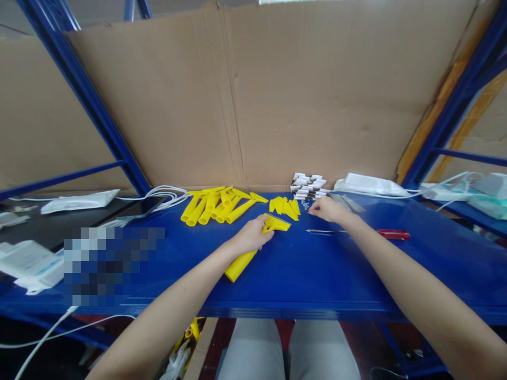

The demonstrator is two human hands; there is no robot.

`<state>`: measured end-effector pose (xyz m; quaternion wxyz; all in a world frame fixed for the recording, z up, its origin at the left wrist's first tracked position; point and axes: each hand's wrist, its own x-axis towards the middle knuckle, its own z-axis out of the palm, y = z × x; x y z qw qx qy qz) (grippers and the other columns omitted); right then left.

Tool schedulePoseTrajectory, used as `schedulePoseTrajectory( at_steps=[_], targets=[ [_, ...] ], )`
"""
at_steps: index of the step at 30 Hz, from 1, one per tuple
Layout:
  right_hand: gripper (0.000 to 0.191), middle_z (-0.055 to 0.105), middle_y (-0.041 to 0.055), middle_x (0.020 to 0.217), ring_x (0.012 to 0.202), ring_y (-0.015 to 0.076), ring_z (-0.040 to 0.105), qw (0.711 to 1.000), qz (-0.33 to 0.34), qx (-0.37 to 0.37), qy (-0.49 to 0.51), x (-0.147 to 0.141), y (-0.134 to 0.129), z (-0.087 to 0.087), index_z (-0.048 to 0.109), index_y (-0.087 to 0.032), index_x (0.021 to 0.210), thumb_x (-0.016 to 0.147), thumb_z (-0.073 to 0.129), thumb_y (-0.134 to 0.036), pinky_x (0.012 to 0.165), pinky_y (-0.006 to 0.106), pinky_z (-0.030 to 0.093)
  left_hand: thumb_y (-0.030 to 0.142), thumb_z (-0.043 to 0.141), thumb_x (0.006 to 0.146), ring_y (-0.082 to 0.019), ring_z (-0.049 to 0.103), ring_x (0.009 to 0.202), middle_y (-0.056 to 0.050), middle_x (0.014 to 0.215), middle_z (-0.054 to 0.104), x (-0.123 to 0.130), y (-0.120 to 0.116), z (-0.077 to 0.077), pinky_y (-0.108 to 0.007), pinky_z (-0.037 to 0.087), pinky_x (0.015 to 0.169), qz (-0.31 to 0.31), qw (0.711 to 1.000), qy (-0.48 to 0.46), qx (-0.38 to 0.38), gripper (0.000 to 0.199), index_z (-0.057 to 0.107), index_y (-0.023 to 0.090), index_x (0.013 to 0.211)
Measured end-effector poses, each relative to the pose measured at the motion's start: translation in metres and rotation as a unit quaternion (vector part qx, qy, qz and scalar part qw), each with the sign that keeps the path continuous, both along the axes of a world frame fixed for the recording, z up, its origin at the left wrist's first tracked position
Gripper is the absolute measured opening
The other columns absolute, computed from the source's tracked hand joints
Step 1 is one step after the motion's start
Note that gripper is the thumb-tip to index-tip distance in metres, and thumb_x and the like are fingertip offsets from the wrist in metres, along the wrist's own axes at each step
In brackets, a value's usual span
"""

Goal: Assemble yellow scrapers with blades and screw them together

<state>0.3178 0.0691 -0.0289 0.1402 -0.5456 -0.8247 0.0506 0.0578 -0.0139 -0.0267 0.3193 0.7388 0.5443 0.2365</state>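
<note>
My left hand [251, 234] is wrapped round the neck of a yellow plastic scraper [241, 264]. Its hollow handle points toward me, and its wide head, with a thin strip along the far edge, shows beyond my fingers. My right hand [327, 209] reaches to a small pile of screws [304, 205], thumb and fingertips pinched together beside it. Whatever is between those fingertips is too small to make out. Just left of the screws lie several small yellow plastic pieces [284, 207]. A screwdriver [392, 234] with a red handle lies partly under my right forearm.
Several yellow scraper handles [216, 206] are heaped at the back left of the blue table [317, 285]. Small black-and-white boxes [308, 184] stand behind the screws, near thin clear strips [348, 202]. White cables [170, 194] and a white package [370, 184] line the cardboard wall [277, 105].
</note>
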Motion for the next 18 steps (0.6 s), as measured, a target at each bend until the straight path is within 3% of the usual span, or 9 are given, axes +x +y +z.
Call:
schedulePoseTrajectory(
  at_steps=[12, 18],
  targets=[
    [0.02, 0.069, 0.0089, 0.071, 0.064, 0.0179, 0.059, 0.998, 0.01, 0.038, -0.058, -0.015, -0.01, 0.003, 0.066, -0.016, 0.063, 0.079, 0.054, -0.012, 0.061, 0.026, 0.037, 0.02, 0.064, 0.074, -0.006, 0.045, 0.035, 0.002, 0.072, 0.061, -0.002, 0.003, -0.006, -0.019, 0.032, 0.036, -0.003, 0.999, -0.051, 0.012, 0.03, 0.056, 0.018, 0.102],
    [0.02, 0.07, 0.0134, 0.078, 0.071, 0.0209, 0.062, 0.998, -0.002, 0.03, -0.059, -0.019, -0.01, -0.001, 0.065, -0.014, 0.067, 0.078, 0.049, -0.008, 0.066, 0.027, 0.039, 0.019, 0.063, 0.073, -0.008, 0.046, 0.038, 0.002, 0.071, 0.059, 0.0, 0.002, -0.003, -0.021, 0.032, 0.04, -0.005, 0.999, -0.016, 0.034, 0.029, 0.056, 0.017, 0.101]
  ],
)
